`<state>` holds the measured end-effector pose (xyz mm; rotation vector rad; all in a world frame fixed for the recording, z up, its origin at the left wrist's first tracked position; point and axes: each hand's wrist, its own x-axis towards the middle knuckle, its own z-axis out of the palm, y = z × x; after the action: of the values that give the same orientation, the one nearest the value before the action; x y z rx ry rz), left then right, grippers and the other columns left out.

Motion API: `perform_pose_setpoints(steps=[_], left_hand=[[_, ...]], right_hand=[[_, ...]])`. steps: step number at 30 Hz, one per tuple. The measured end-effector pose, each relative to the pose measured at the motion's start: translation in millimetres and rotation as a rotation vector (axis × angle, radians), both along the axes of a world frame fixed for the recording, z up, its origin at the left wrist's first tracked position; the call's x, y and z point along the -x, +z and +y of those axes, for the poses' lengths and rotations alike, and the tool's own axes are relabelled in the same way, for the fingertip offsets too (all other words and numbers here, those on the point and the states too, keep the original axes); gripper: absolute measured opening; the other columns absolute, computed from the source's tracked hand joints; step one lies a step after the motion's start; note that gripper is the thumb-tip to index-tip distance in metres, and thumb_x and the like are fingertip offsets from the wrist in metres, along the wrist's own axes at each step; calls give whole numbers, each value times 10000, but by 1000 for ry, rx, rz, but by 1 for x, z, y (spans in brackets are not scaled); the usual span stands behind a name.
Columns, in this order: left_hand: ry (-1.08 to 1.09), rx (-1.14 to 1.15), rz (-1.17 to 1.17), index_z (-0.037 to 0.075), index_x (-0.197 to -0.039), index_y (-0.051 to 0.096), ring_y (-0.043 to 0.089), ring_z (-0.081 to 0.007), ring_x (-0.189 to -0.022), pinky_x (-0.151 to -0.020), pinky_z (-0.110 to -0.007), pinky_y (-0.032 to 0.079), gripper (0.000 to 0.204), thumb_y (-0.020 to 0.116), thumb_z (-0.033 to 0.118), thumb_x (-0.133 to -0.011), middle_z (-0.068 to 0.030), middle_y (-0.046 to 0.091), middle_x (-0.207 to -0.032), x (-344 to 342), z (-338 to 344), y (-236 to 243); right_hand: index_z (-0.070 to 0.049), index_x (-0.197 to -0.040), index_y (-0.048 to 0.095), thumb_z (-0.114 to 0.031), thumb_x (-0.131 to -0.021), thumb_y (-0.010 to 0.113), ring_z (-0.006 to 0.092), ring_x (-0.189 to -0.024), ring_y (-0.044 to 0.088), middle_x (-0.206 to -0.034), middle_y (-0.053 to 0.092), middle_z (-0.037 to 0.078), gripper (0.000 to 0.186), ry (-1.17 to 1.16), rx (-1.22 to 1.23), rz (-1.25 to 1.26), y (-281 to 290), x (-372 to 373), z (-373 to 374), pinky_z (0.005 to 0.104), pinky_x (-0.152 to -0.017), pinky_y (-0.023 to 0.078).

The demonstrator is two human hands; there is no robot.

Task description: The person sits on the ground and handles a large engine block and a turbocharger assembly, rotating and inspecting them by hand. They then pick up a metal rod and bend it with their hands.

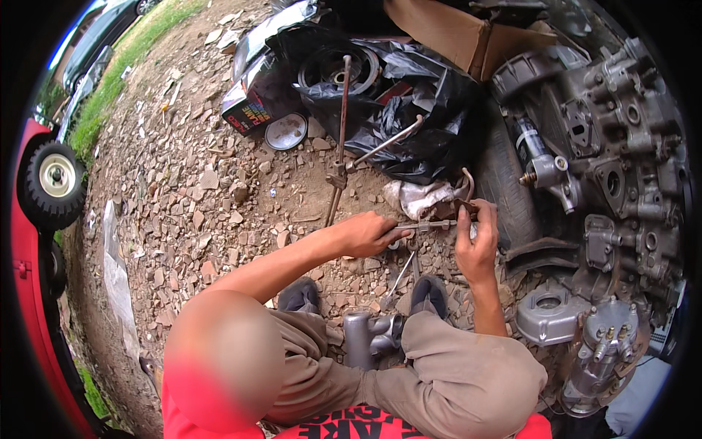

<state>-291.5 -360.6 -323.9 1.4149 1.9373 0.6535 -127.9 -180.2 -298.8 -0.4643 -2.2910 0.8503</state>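
Note:
My left hand (367, 234) is closed around one end of a slim grey metal tool (425, 226), which lies roughly level across the space between my hands. My right hand (477, 240) pinches a small rusty-brown piece (466, 208) between thumb and fingers, close to the tool's far end. Whether the two touch cannot be made out. Just beyond them a dirty white cloth (418, 198) lies on the stones. Below the tool, a thin metal rod (401, 274) rests on the ground between my shoes. Nearer me stands a grey metal pipe fitting (358, 340).
A rusty bar (343, 121) with a crosspiece stands ahead, beside a black plastic bag (439, 139) holding a pulley wheel (338, 71). To the right are a tyre (510, 175), an engine block (632, 113) and a grey housing (547, 314). A red vehicle (33, 293) edges the left.

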Motion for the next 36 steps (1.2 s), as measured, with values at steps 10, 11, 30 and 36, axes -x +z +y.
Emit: perform_pose_setpoints(steps=[10,11,30,36], left_hand=[[18,409,2,-8,-944,637,622,-478,-722,-693,-544,487,544,389,467,-1038,-284,622,-713,-39,-86,-73],[28,391,4,-7,-956,636,625,-477,-727,-699,-542,490,539,391,467,-1037,-286,626,-722,-42,-89,-86],[106,349,-987,67,-1116,629,417,-73,-611,-513,-258,366,626,379,630,-1005,42,459,-738,-25,-82,-15],[160,-34,-725,72,-819,507,305,-91,-632,-550,-285,285,594,305,586,-1037,44,385,-697,-25,-101,4]], right_hand=[[42,-926,647,-278,-945,615,370,-732,651,-810,669,235,322,134,672,-472,-172,-24,-55,444,-705,490],[39,-907,636,-279,-943,615,399,-771,644,-809,660,242,321,96,641,-416,-182,-28,-60,460,-724,485],[26,-999,584,-48,-826,687,382,-942,598,-982,630,191,215,629,63,-43,-19,16,-69,438,-830,482],[19,-1026,585,-96,-827,698,390,-959,609,-1014,629,197,256,743,-150,-20,26,49,-80,443,-841,507]])
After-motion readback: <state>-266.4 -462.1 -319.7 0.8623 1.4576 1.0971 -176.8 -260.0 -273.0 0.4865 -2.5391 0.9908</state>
